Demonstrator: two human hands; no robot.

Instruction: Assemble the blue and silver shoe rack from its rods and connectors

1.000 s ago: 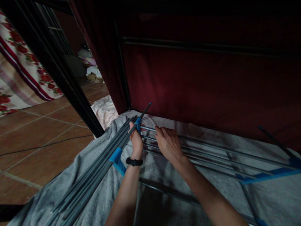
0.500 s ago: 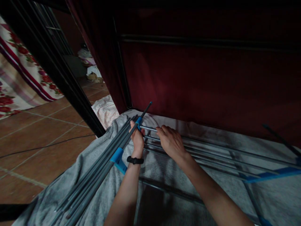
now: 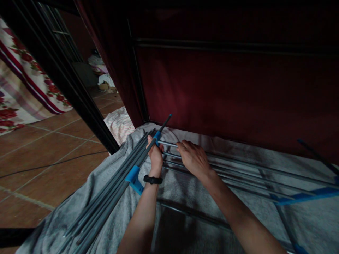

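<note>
My left hand (image 3: 155, 155), with a dark band at the wrist, is closed around a grey tube (image 3: 145, 154) by its blue plastic connector (image 3: 157, 137). Its thumb lies over the tube, and the other fingers are mostly hidden underneath. My right hand (image 3: 194, 158) is wrapped over a thin metal rod (image 3: 168, 143) that runs into this connector. Several similar rods (image 3: 254, 181) stretch rightward to a blue plastic strip (image 3: 308, 196). A blue bracket (image 3: 134, 176) sits lower on the tube, left of my left forearm.
More loose grey tubes (image 3: 97, 208) lie bundled on a grey blanket (image 3: 106, 176). A dark red fabric panel (image 3: 225, 95) rises behind, with a black post (image 3: 76, 88) at the left. Beyond it are a tiled floor (image 3: 66, 141), a dark cable (image 3: 58, 163) and a floral cloth (image 3: 31, 77).
Almost nothing differs. Both hands keep their grip, and the whole scene has shifted very slightly in the view.
</note>
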